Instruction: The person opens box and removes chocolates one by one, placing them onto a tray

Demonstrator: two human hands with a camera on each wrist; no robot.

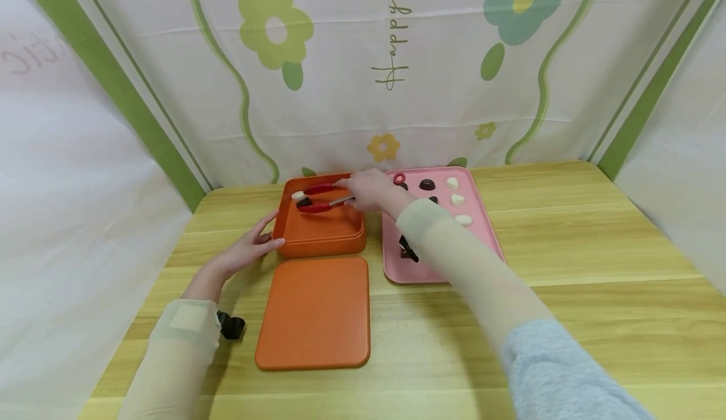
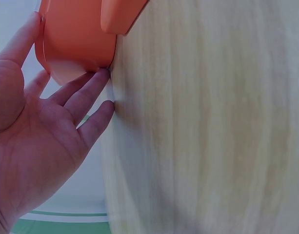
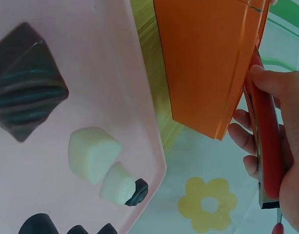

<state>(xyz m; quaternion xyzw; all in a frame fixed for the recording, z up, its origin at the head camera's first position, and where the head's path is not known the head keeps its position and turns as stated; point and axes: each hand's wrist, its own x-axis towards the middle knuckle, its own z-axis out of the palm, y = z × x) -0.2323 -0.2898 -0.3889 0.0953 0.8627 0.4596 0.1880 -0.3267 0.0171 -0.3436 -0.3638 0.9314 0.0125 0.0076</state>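
My right hand [image 1: 368, 190] grips a pair of red tongs [image 3: 266, 141] by the handle. The red tips of the tongs reach into an orange box [image 1: 326, 248], around a dark piece [image 1: 305, 202] that looks like a chocolate. Whether the tips still touch it I cannot tell. Beside it in the back left corner lies a white piece [image 1: 297, 196]. My left hand [image 1: 246, 253] rests its fingers and thumb against the box's left side and front corner. In the left wrist view its fingers are extended along the orange wall.
An orange lid [image 1: 314, 316] lies flat in front of the box. To the right, a pink tray [image 1: 476, 234] carries several dark and white pieces and a red ring-shaped end [image 1: 399, 178], partly behind my right arm. A printed curtain [image 1: 340, 111] hangs behind the wooden table [image 1: 595, 237].
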